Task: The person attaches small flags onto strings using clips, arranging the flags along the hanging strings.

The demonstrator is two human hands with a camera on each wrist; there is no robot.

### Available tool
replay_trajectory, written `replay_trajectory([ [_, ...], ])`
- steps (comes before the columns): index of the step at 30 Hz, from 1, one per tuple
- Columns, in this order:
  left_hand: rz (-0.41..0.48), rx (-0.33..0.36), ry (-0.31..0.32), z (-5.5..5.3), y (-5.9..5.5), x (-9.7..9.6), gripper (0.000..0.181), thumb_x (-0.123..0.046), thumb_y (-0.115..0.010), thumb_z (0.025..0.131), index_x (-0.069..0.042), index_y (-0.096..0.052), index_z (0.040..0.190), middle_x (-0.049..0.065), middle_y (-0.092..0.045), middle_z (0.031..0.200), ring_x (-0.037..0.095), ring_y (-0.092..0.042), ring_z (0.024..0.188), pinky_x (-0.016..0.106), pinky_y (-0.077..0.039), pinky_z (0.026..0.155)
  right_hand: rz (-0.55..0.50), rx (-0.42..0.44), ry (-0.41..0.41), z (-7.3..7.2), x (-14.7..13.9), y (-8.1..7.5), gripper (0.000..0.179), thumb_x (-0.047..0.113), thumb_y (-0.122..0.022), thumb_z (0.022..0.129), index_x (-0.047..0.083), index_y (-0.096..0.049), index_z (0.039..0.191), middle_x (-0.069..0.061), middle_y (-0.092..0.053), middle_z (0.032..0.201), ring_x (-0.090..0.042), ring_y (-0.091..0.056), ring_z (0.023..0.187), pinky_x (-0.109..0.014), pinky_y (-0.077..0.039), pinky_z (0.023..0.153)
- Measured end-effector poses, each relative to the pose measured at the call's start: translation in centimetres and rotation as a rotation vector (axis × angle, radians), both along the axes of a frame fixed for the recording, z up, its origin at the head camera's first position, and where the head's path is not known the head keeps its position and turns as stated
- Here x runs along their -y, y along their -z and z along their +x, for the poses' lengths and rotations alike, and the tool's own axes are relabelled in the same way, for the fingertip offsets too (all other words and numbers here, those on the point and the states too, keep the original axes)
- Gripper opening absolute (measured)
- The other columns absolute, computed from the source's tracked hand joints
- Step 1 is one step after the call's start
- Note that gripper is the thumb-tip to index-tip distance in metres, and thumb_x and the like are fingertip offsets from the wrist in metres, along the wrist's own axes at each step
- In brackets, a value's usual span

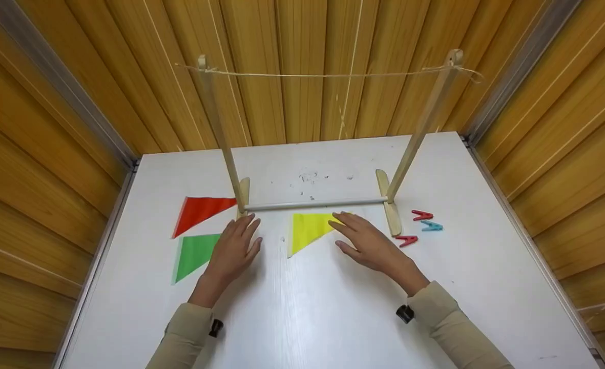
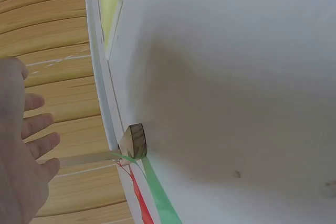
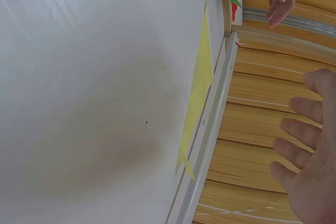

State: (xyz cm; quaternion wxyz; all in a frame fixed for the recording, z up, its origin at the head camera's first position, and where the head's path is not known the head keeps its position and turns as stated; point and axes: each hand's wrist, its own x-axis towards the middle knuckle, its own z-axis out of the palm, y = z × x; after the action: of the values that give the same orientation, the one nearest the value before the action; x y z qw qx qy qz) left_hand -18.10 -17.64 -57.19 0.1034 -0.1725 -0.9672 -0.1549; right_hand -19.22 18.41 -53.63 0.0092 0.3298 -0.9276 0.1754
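In the head view my left hand (image 1: 234, 249) hovers by the left foot of a wooden frame, fingers spread and holding nothing. It covers the tip of a green triangular flag (image 1: 194, 254). A red triangular flag (image 1: 200, 211) lies just beyond, its tip at the frame's left post (image 1: 223, 143). My right hand (image 1: 366, 239), fingers loosely spread, is above the tip of a yellow triangular flag (image 1: 306, 229) and grips nothing. In the right wrist view the yellow flag (image 3: 197, 98) lies on the table beneath the open fingers (image 3: 300, 132).
A string (image 1: 312, 76) is tied between the post tops. A pale rod (image 1: 315, 205) joins the feet. Right of the right foot (image 1: 392, 219) lie a red clothespin (image 1: 422, 215), a blue clothespin (image 1: 432, 226) and another red clothespin (image 1: 406, 240). Wood-patterned walls (image 1: 302, 107) enclose the white table (image 1: 302, 318).
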Motion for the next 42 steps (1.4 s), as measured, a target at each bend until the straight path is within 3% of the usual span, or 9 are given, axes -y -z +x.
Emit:
replay_trajectory([
  [8,0.102,-0.058,-0.071,0.2,0.5,1.8,0.05,-0.027,-0.061,0.101,-0.007,-0.054,0.146,0.011,-0.052,0.15,0.029,-0.047,0.138,0.05,-0.034,0.119,-0.026,-0.005,0.031,-0.2,-1.2,0.3,0.05,0.029,-0.06,0.103,0.013,-0.051,0.15,-0.006,-0.045,0.158,-0.028,-0.039,0.147,-0.048,-0.033,0.119],
  [19,0.159,0.028,-0.237,1.8,1.3,5.0,0.056,-0.022,-0.067,0.098,-0.005,-0.049,0.148,0.016,-0.048,0.152,0.035,-0.043,0.141,0.054,-0.038,0.115,-0.074,-0.022,0.093,-0.5,-4.1,0.3,0.051,0.018,-0.067,0.099,0.009,-0.053,0.147,-0.01,-0.049,0.153,-0.033,-0.042,0.144,-0.05,-0.036,0.117],
  [32,0.245,-0.003,-0.396,3.1,2.5,10.1,0.05,-0.012,-0.058,0.101,0.004,-0.047,0.147,0.023,-0.048,0.148,0.04,-0.046,0.134,0.056,-0.042,0.11,-0.07,0.015,0.174,-0.3,-7.1,0.6,0.049,0.016,-0.068,0.098,0.006,-0.055,0.145,-0.012,-0.05,0.153,-0.035,-0.041,0.144,-0.053,-0.035,0.117],
  [35,0.312,0.041,-0.459,3.6,2.9,10.8,0.052,-0.013,-0.051,0.104,0.003,-0.039,0.152,0.023,-0.047,0.147,0.038,-0.047,0.127,0.056,-0.045,0.108,-0.071,0.032,0.198,-0.3,-7.8,0.8,0.049,0.016,-0.068,0.098,0.006,-0.055,0.145,-0.013,-0.049,0.153,-0.035,-0.041,0.144,-0.053,-0.036,0.116],
  [39,0.42,0.146,-0.557,4.4,3.9,11.3,0.056,-0.021,-0.044,0.108,-0.007,-0.026,0.16,0.018,-0.046,0.144,0.032,-0.047,0.119,0.055,-0.048,0.103,-0.075,0.055,0.226,-0.4,-8.5,1.0,0.049,0.015,-0.068,0.098,0.006,-0.056,0.144,-0.013,-0.049,0.153,-0.036,-0.04,0.145,-0.054,-0.036,0.115],
  [42,0.417,0.2,-0.608,4.9,4.7,11.7,0.062,-0.023,-0.044,0.109,-0.009,-0.017,0.163,0.017,-0.04,0.149,0.034,-0.042,0.127,0.056,-0.044,0.108,-0.078,0.065,0.231,-0.4,-9.1,1.1,0.048,0.014,-0.067,0.098,0.005,-0.056,0.144,-0.014,-0.048,0.153,-0.037,-0.039,0.145,-0.055,-0.036,0.115],
])
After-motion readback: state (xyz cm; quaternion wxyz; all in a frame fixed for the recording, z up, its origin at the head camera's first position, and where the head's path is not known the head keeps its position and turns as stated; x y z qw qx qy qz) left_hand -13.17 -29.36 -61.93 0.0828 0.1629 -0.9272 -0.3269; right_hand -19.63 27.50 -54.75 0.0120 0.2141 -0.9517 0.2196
